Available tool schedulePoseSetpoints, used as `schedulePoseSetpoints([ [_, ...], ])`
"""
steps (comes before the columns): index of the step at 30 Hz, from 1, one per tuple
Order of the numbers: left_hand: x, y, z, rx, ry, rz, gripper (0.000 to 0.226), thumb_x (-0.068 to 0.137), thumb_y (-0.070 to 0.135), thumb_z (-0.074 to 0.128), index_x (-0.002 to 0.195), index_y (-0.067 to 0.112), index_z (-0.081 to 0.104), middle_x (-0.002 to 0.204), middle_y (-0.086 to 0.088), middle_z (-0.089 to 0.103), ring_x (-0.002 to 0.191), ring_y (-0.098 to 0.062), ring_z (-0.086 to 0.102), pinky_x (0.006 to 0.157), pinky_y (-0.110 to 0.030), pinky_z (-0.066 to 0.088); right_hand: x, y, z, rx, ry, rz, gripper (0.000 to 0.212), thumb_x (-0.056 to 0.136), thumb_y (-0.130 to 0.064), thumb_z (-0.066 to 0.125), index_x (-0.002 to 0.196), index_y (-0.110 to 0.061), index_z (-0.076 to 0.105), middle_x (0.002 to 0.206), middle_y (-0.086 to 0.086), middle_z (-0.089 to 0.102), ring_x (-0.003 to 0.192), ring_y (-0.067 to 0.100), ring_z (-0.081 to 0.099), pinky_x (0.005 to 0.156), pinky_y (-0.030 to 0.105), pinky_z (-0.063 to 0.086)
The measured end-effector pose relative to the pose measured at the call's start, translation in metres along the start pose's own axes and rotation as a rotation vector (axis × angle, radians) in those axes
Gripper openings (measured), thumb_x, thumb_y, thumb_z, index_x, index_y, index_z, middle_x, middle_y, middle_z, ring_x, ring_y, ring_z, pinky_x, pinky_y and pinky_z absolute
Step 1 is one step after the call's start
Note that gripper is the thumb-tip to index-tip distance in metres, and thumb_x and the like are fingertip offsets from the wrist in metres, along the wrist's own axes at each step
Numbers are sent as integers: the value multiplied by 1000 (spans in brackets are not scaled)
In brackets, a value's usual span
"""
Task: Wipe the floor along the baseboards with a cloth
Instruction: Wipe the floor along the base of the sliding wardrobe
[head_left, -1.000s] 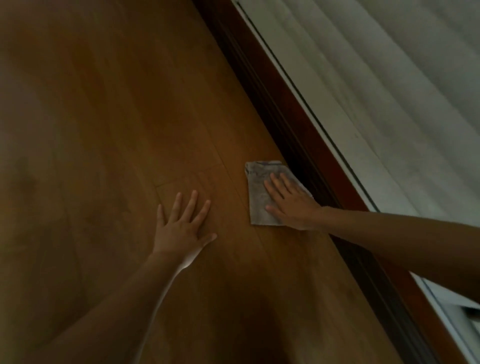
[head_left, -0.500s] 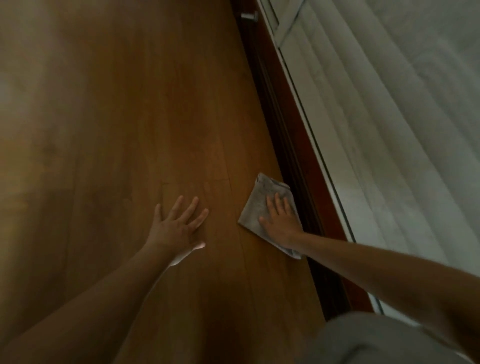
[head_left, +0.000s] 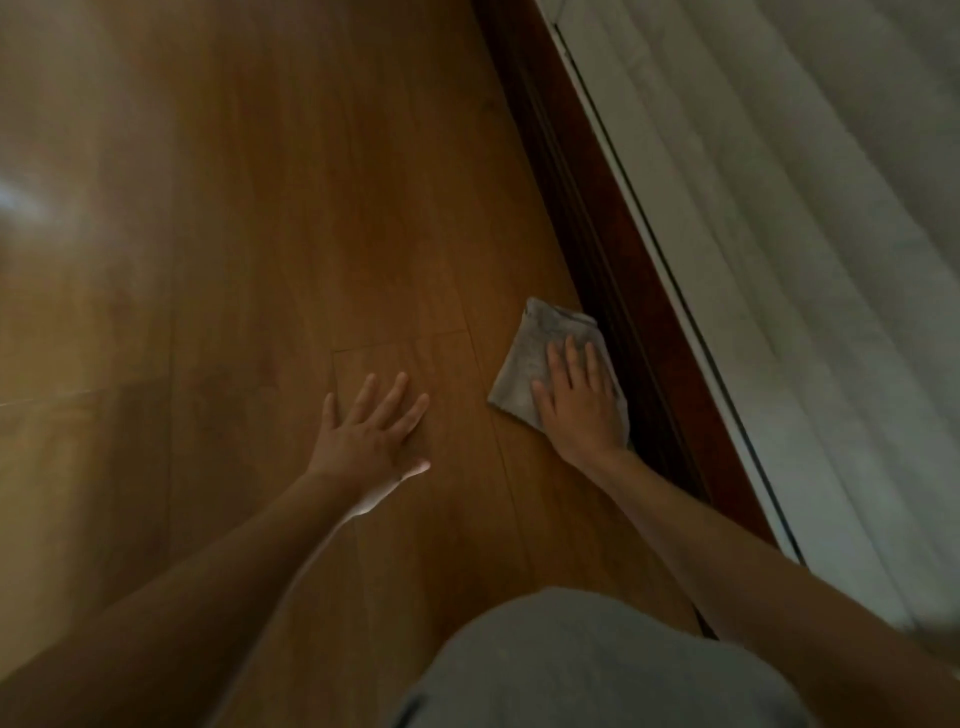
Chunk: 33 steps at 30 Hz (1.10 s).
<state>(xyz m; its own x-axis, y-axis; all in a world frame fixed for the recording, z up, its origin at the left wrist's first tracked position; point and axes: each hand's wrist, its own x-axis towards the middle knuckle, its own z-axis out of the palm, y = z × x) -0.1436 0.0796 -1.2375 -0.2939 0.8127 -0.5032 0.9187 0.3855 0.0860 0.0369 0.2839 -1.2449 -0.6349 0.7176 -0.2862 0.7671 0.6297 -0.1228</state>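
Observation:
A folded grey cloth lies flat on the brown wooden floor, its right edge against the dark red-brown baseboard. My right hand presses on the cloth with straight fingers, covering its near right part. My left hand rests flat on the bare floor to the left of the cloth, fingers spread, holding nothing.
A pale curtain hangs along the right, above a white frame strip that runs beside the baseboard. My knee in grey fabric fills the bottom middle. Open floor stretches to the left and ahead.
My right hand has pushed the cloth right, up against the baseboard, and turned it. My left hand stays flat on the floor. The view has shifted, and my knee has come into it.

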Motion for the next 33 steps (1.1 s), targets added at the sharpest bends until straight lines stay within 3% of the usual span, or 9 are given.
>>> schedulePoseSetpoints([
  [8, -2, -2, -3, 18, -51, -11, 79, 78, 76, 5, 139, 43, -34, 154, 7, -35, 143, -24, -30, 117, -59, -1, 76, -13, -22, 76, -123, 6, 62, 102, -49, 9, 153, -20, -8, 161, 6, -15, 147, 25, -18, 119, 43, -7],
  [16, -2, -1, -4, 0, -28, -13, 78, 90, 72, 20, 144, 42, -28, 156, 7, -32, 144, -24, -29, 117, -59, -2, 22, -23, -1, 19, 33, 54, 61, 103, -48, 11, 154, -18, -2, 162, 7, -6, 148, 26, -9, 119, 41, -5],
  [26, 15, -10, -19, -96, 57, -24, 71, 97, 62, 22, 152, 34, -13, 159, 1, -24, 147, -25, -20, 119, -56, 4, 160, -32, -40, 47, -60, -26, 63, 102, -51, 8, 154, -19, -6, 162, 7, -10, 147, 25, -14, 119, 42, -7],
  [33, 72, -44, -61, -130, 106, -29, 70, 97, 61, 25, 154, 33, -6, 161, 2, -18, 148, -25, -15, 118, -55, 1, 54, -19, -6, 17, 83, 60, 66, 98, -55, 1, 154, -20, 1, 162, 7, 1, 149, 23, -3, 120, 42, 4],
])
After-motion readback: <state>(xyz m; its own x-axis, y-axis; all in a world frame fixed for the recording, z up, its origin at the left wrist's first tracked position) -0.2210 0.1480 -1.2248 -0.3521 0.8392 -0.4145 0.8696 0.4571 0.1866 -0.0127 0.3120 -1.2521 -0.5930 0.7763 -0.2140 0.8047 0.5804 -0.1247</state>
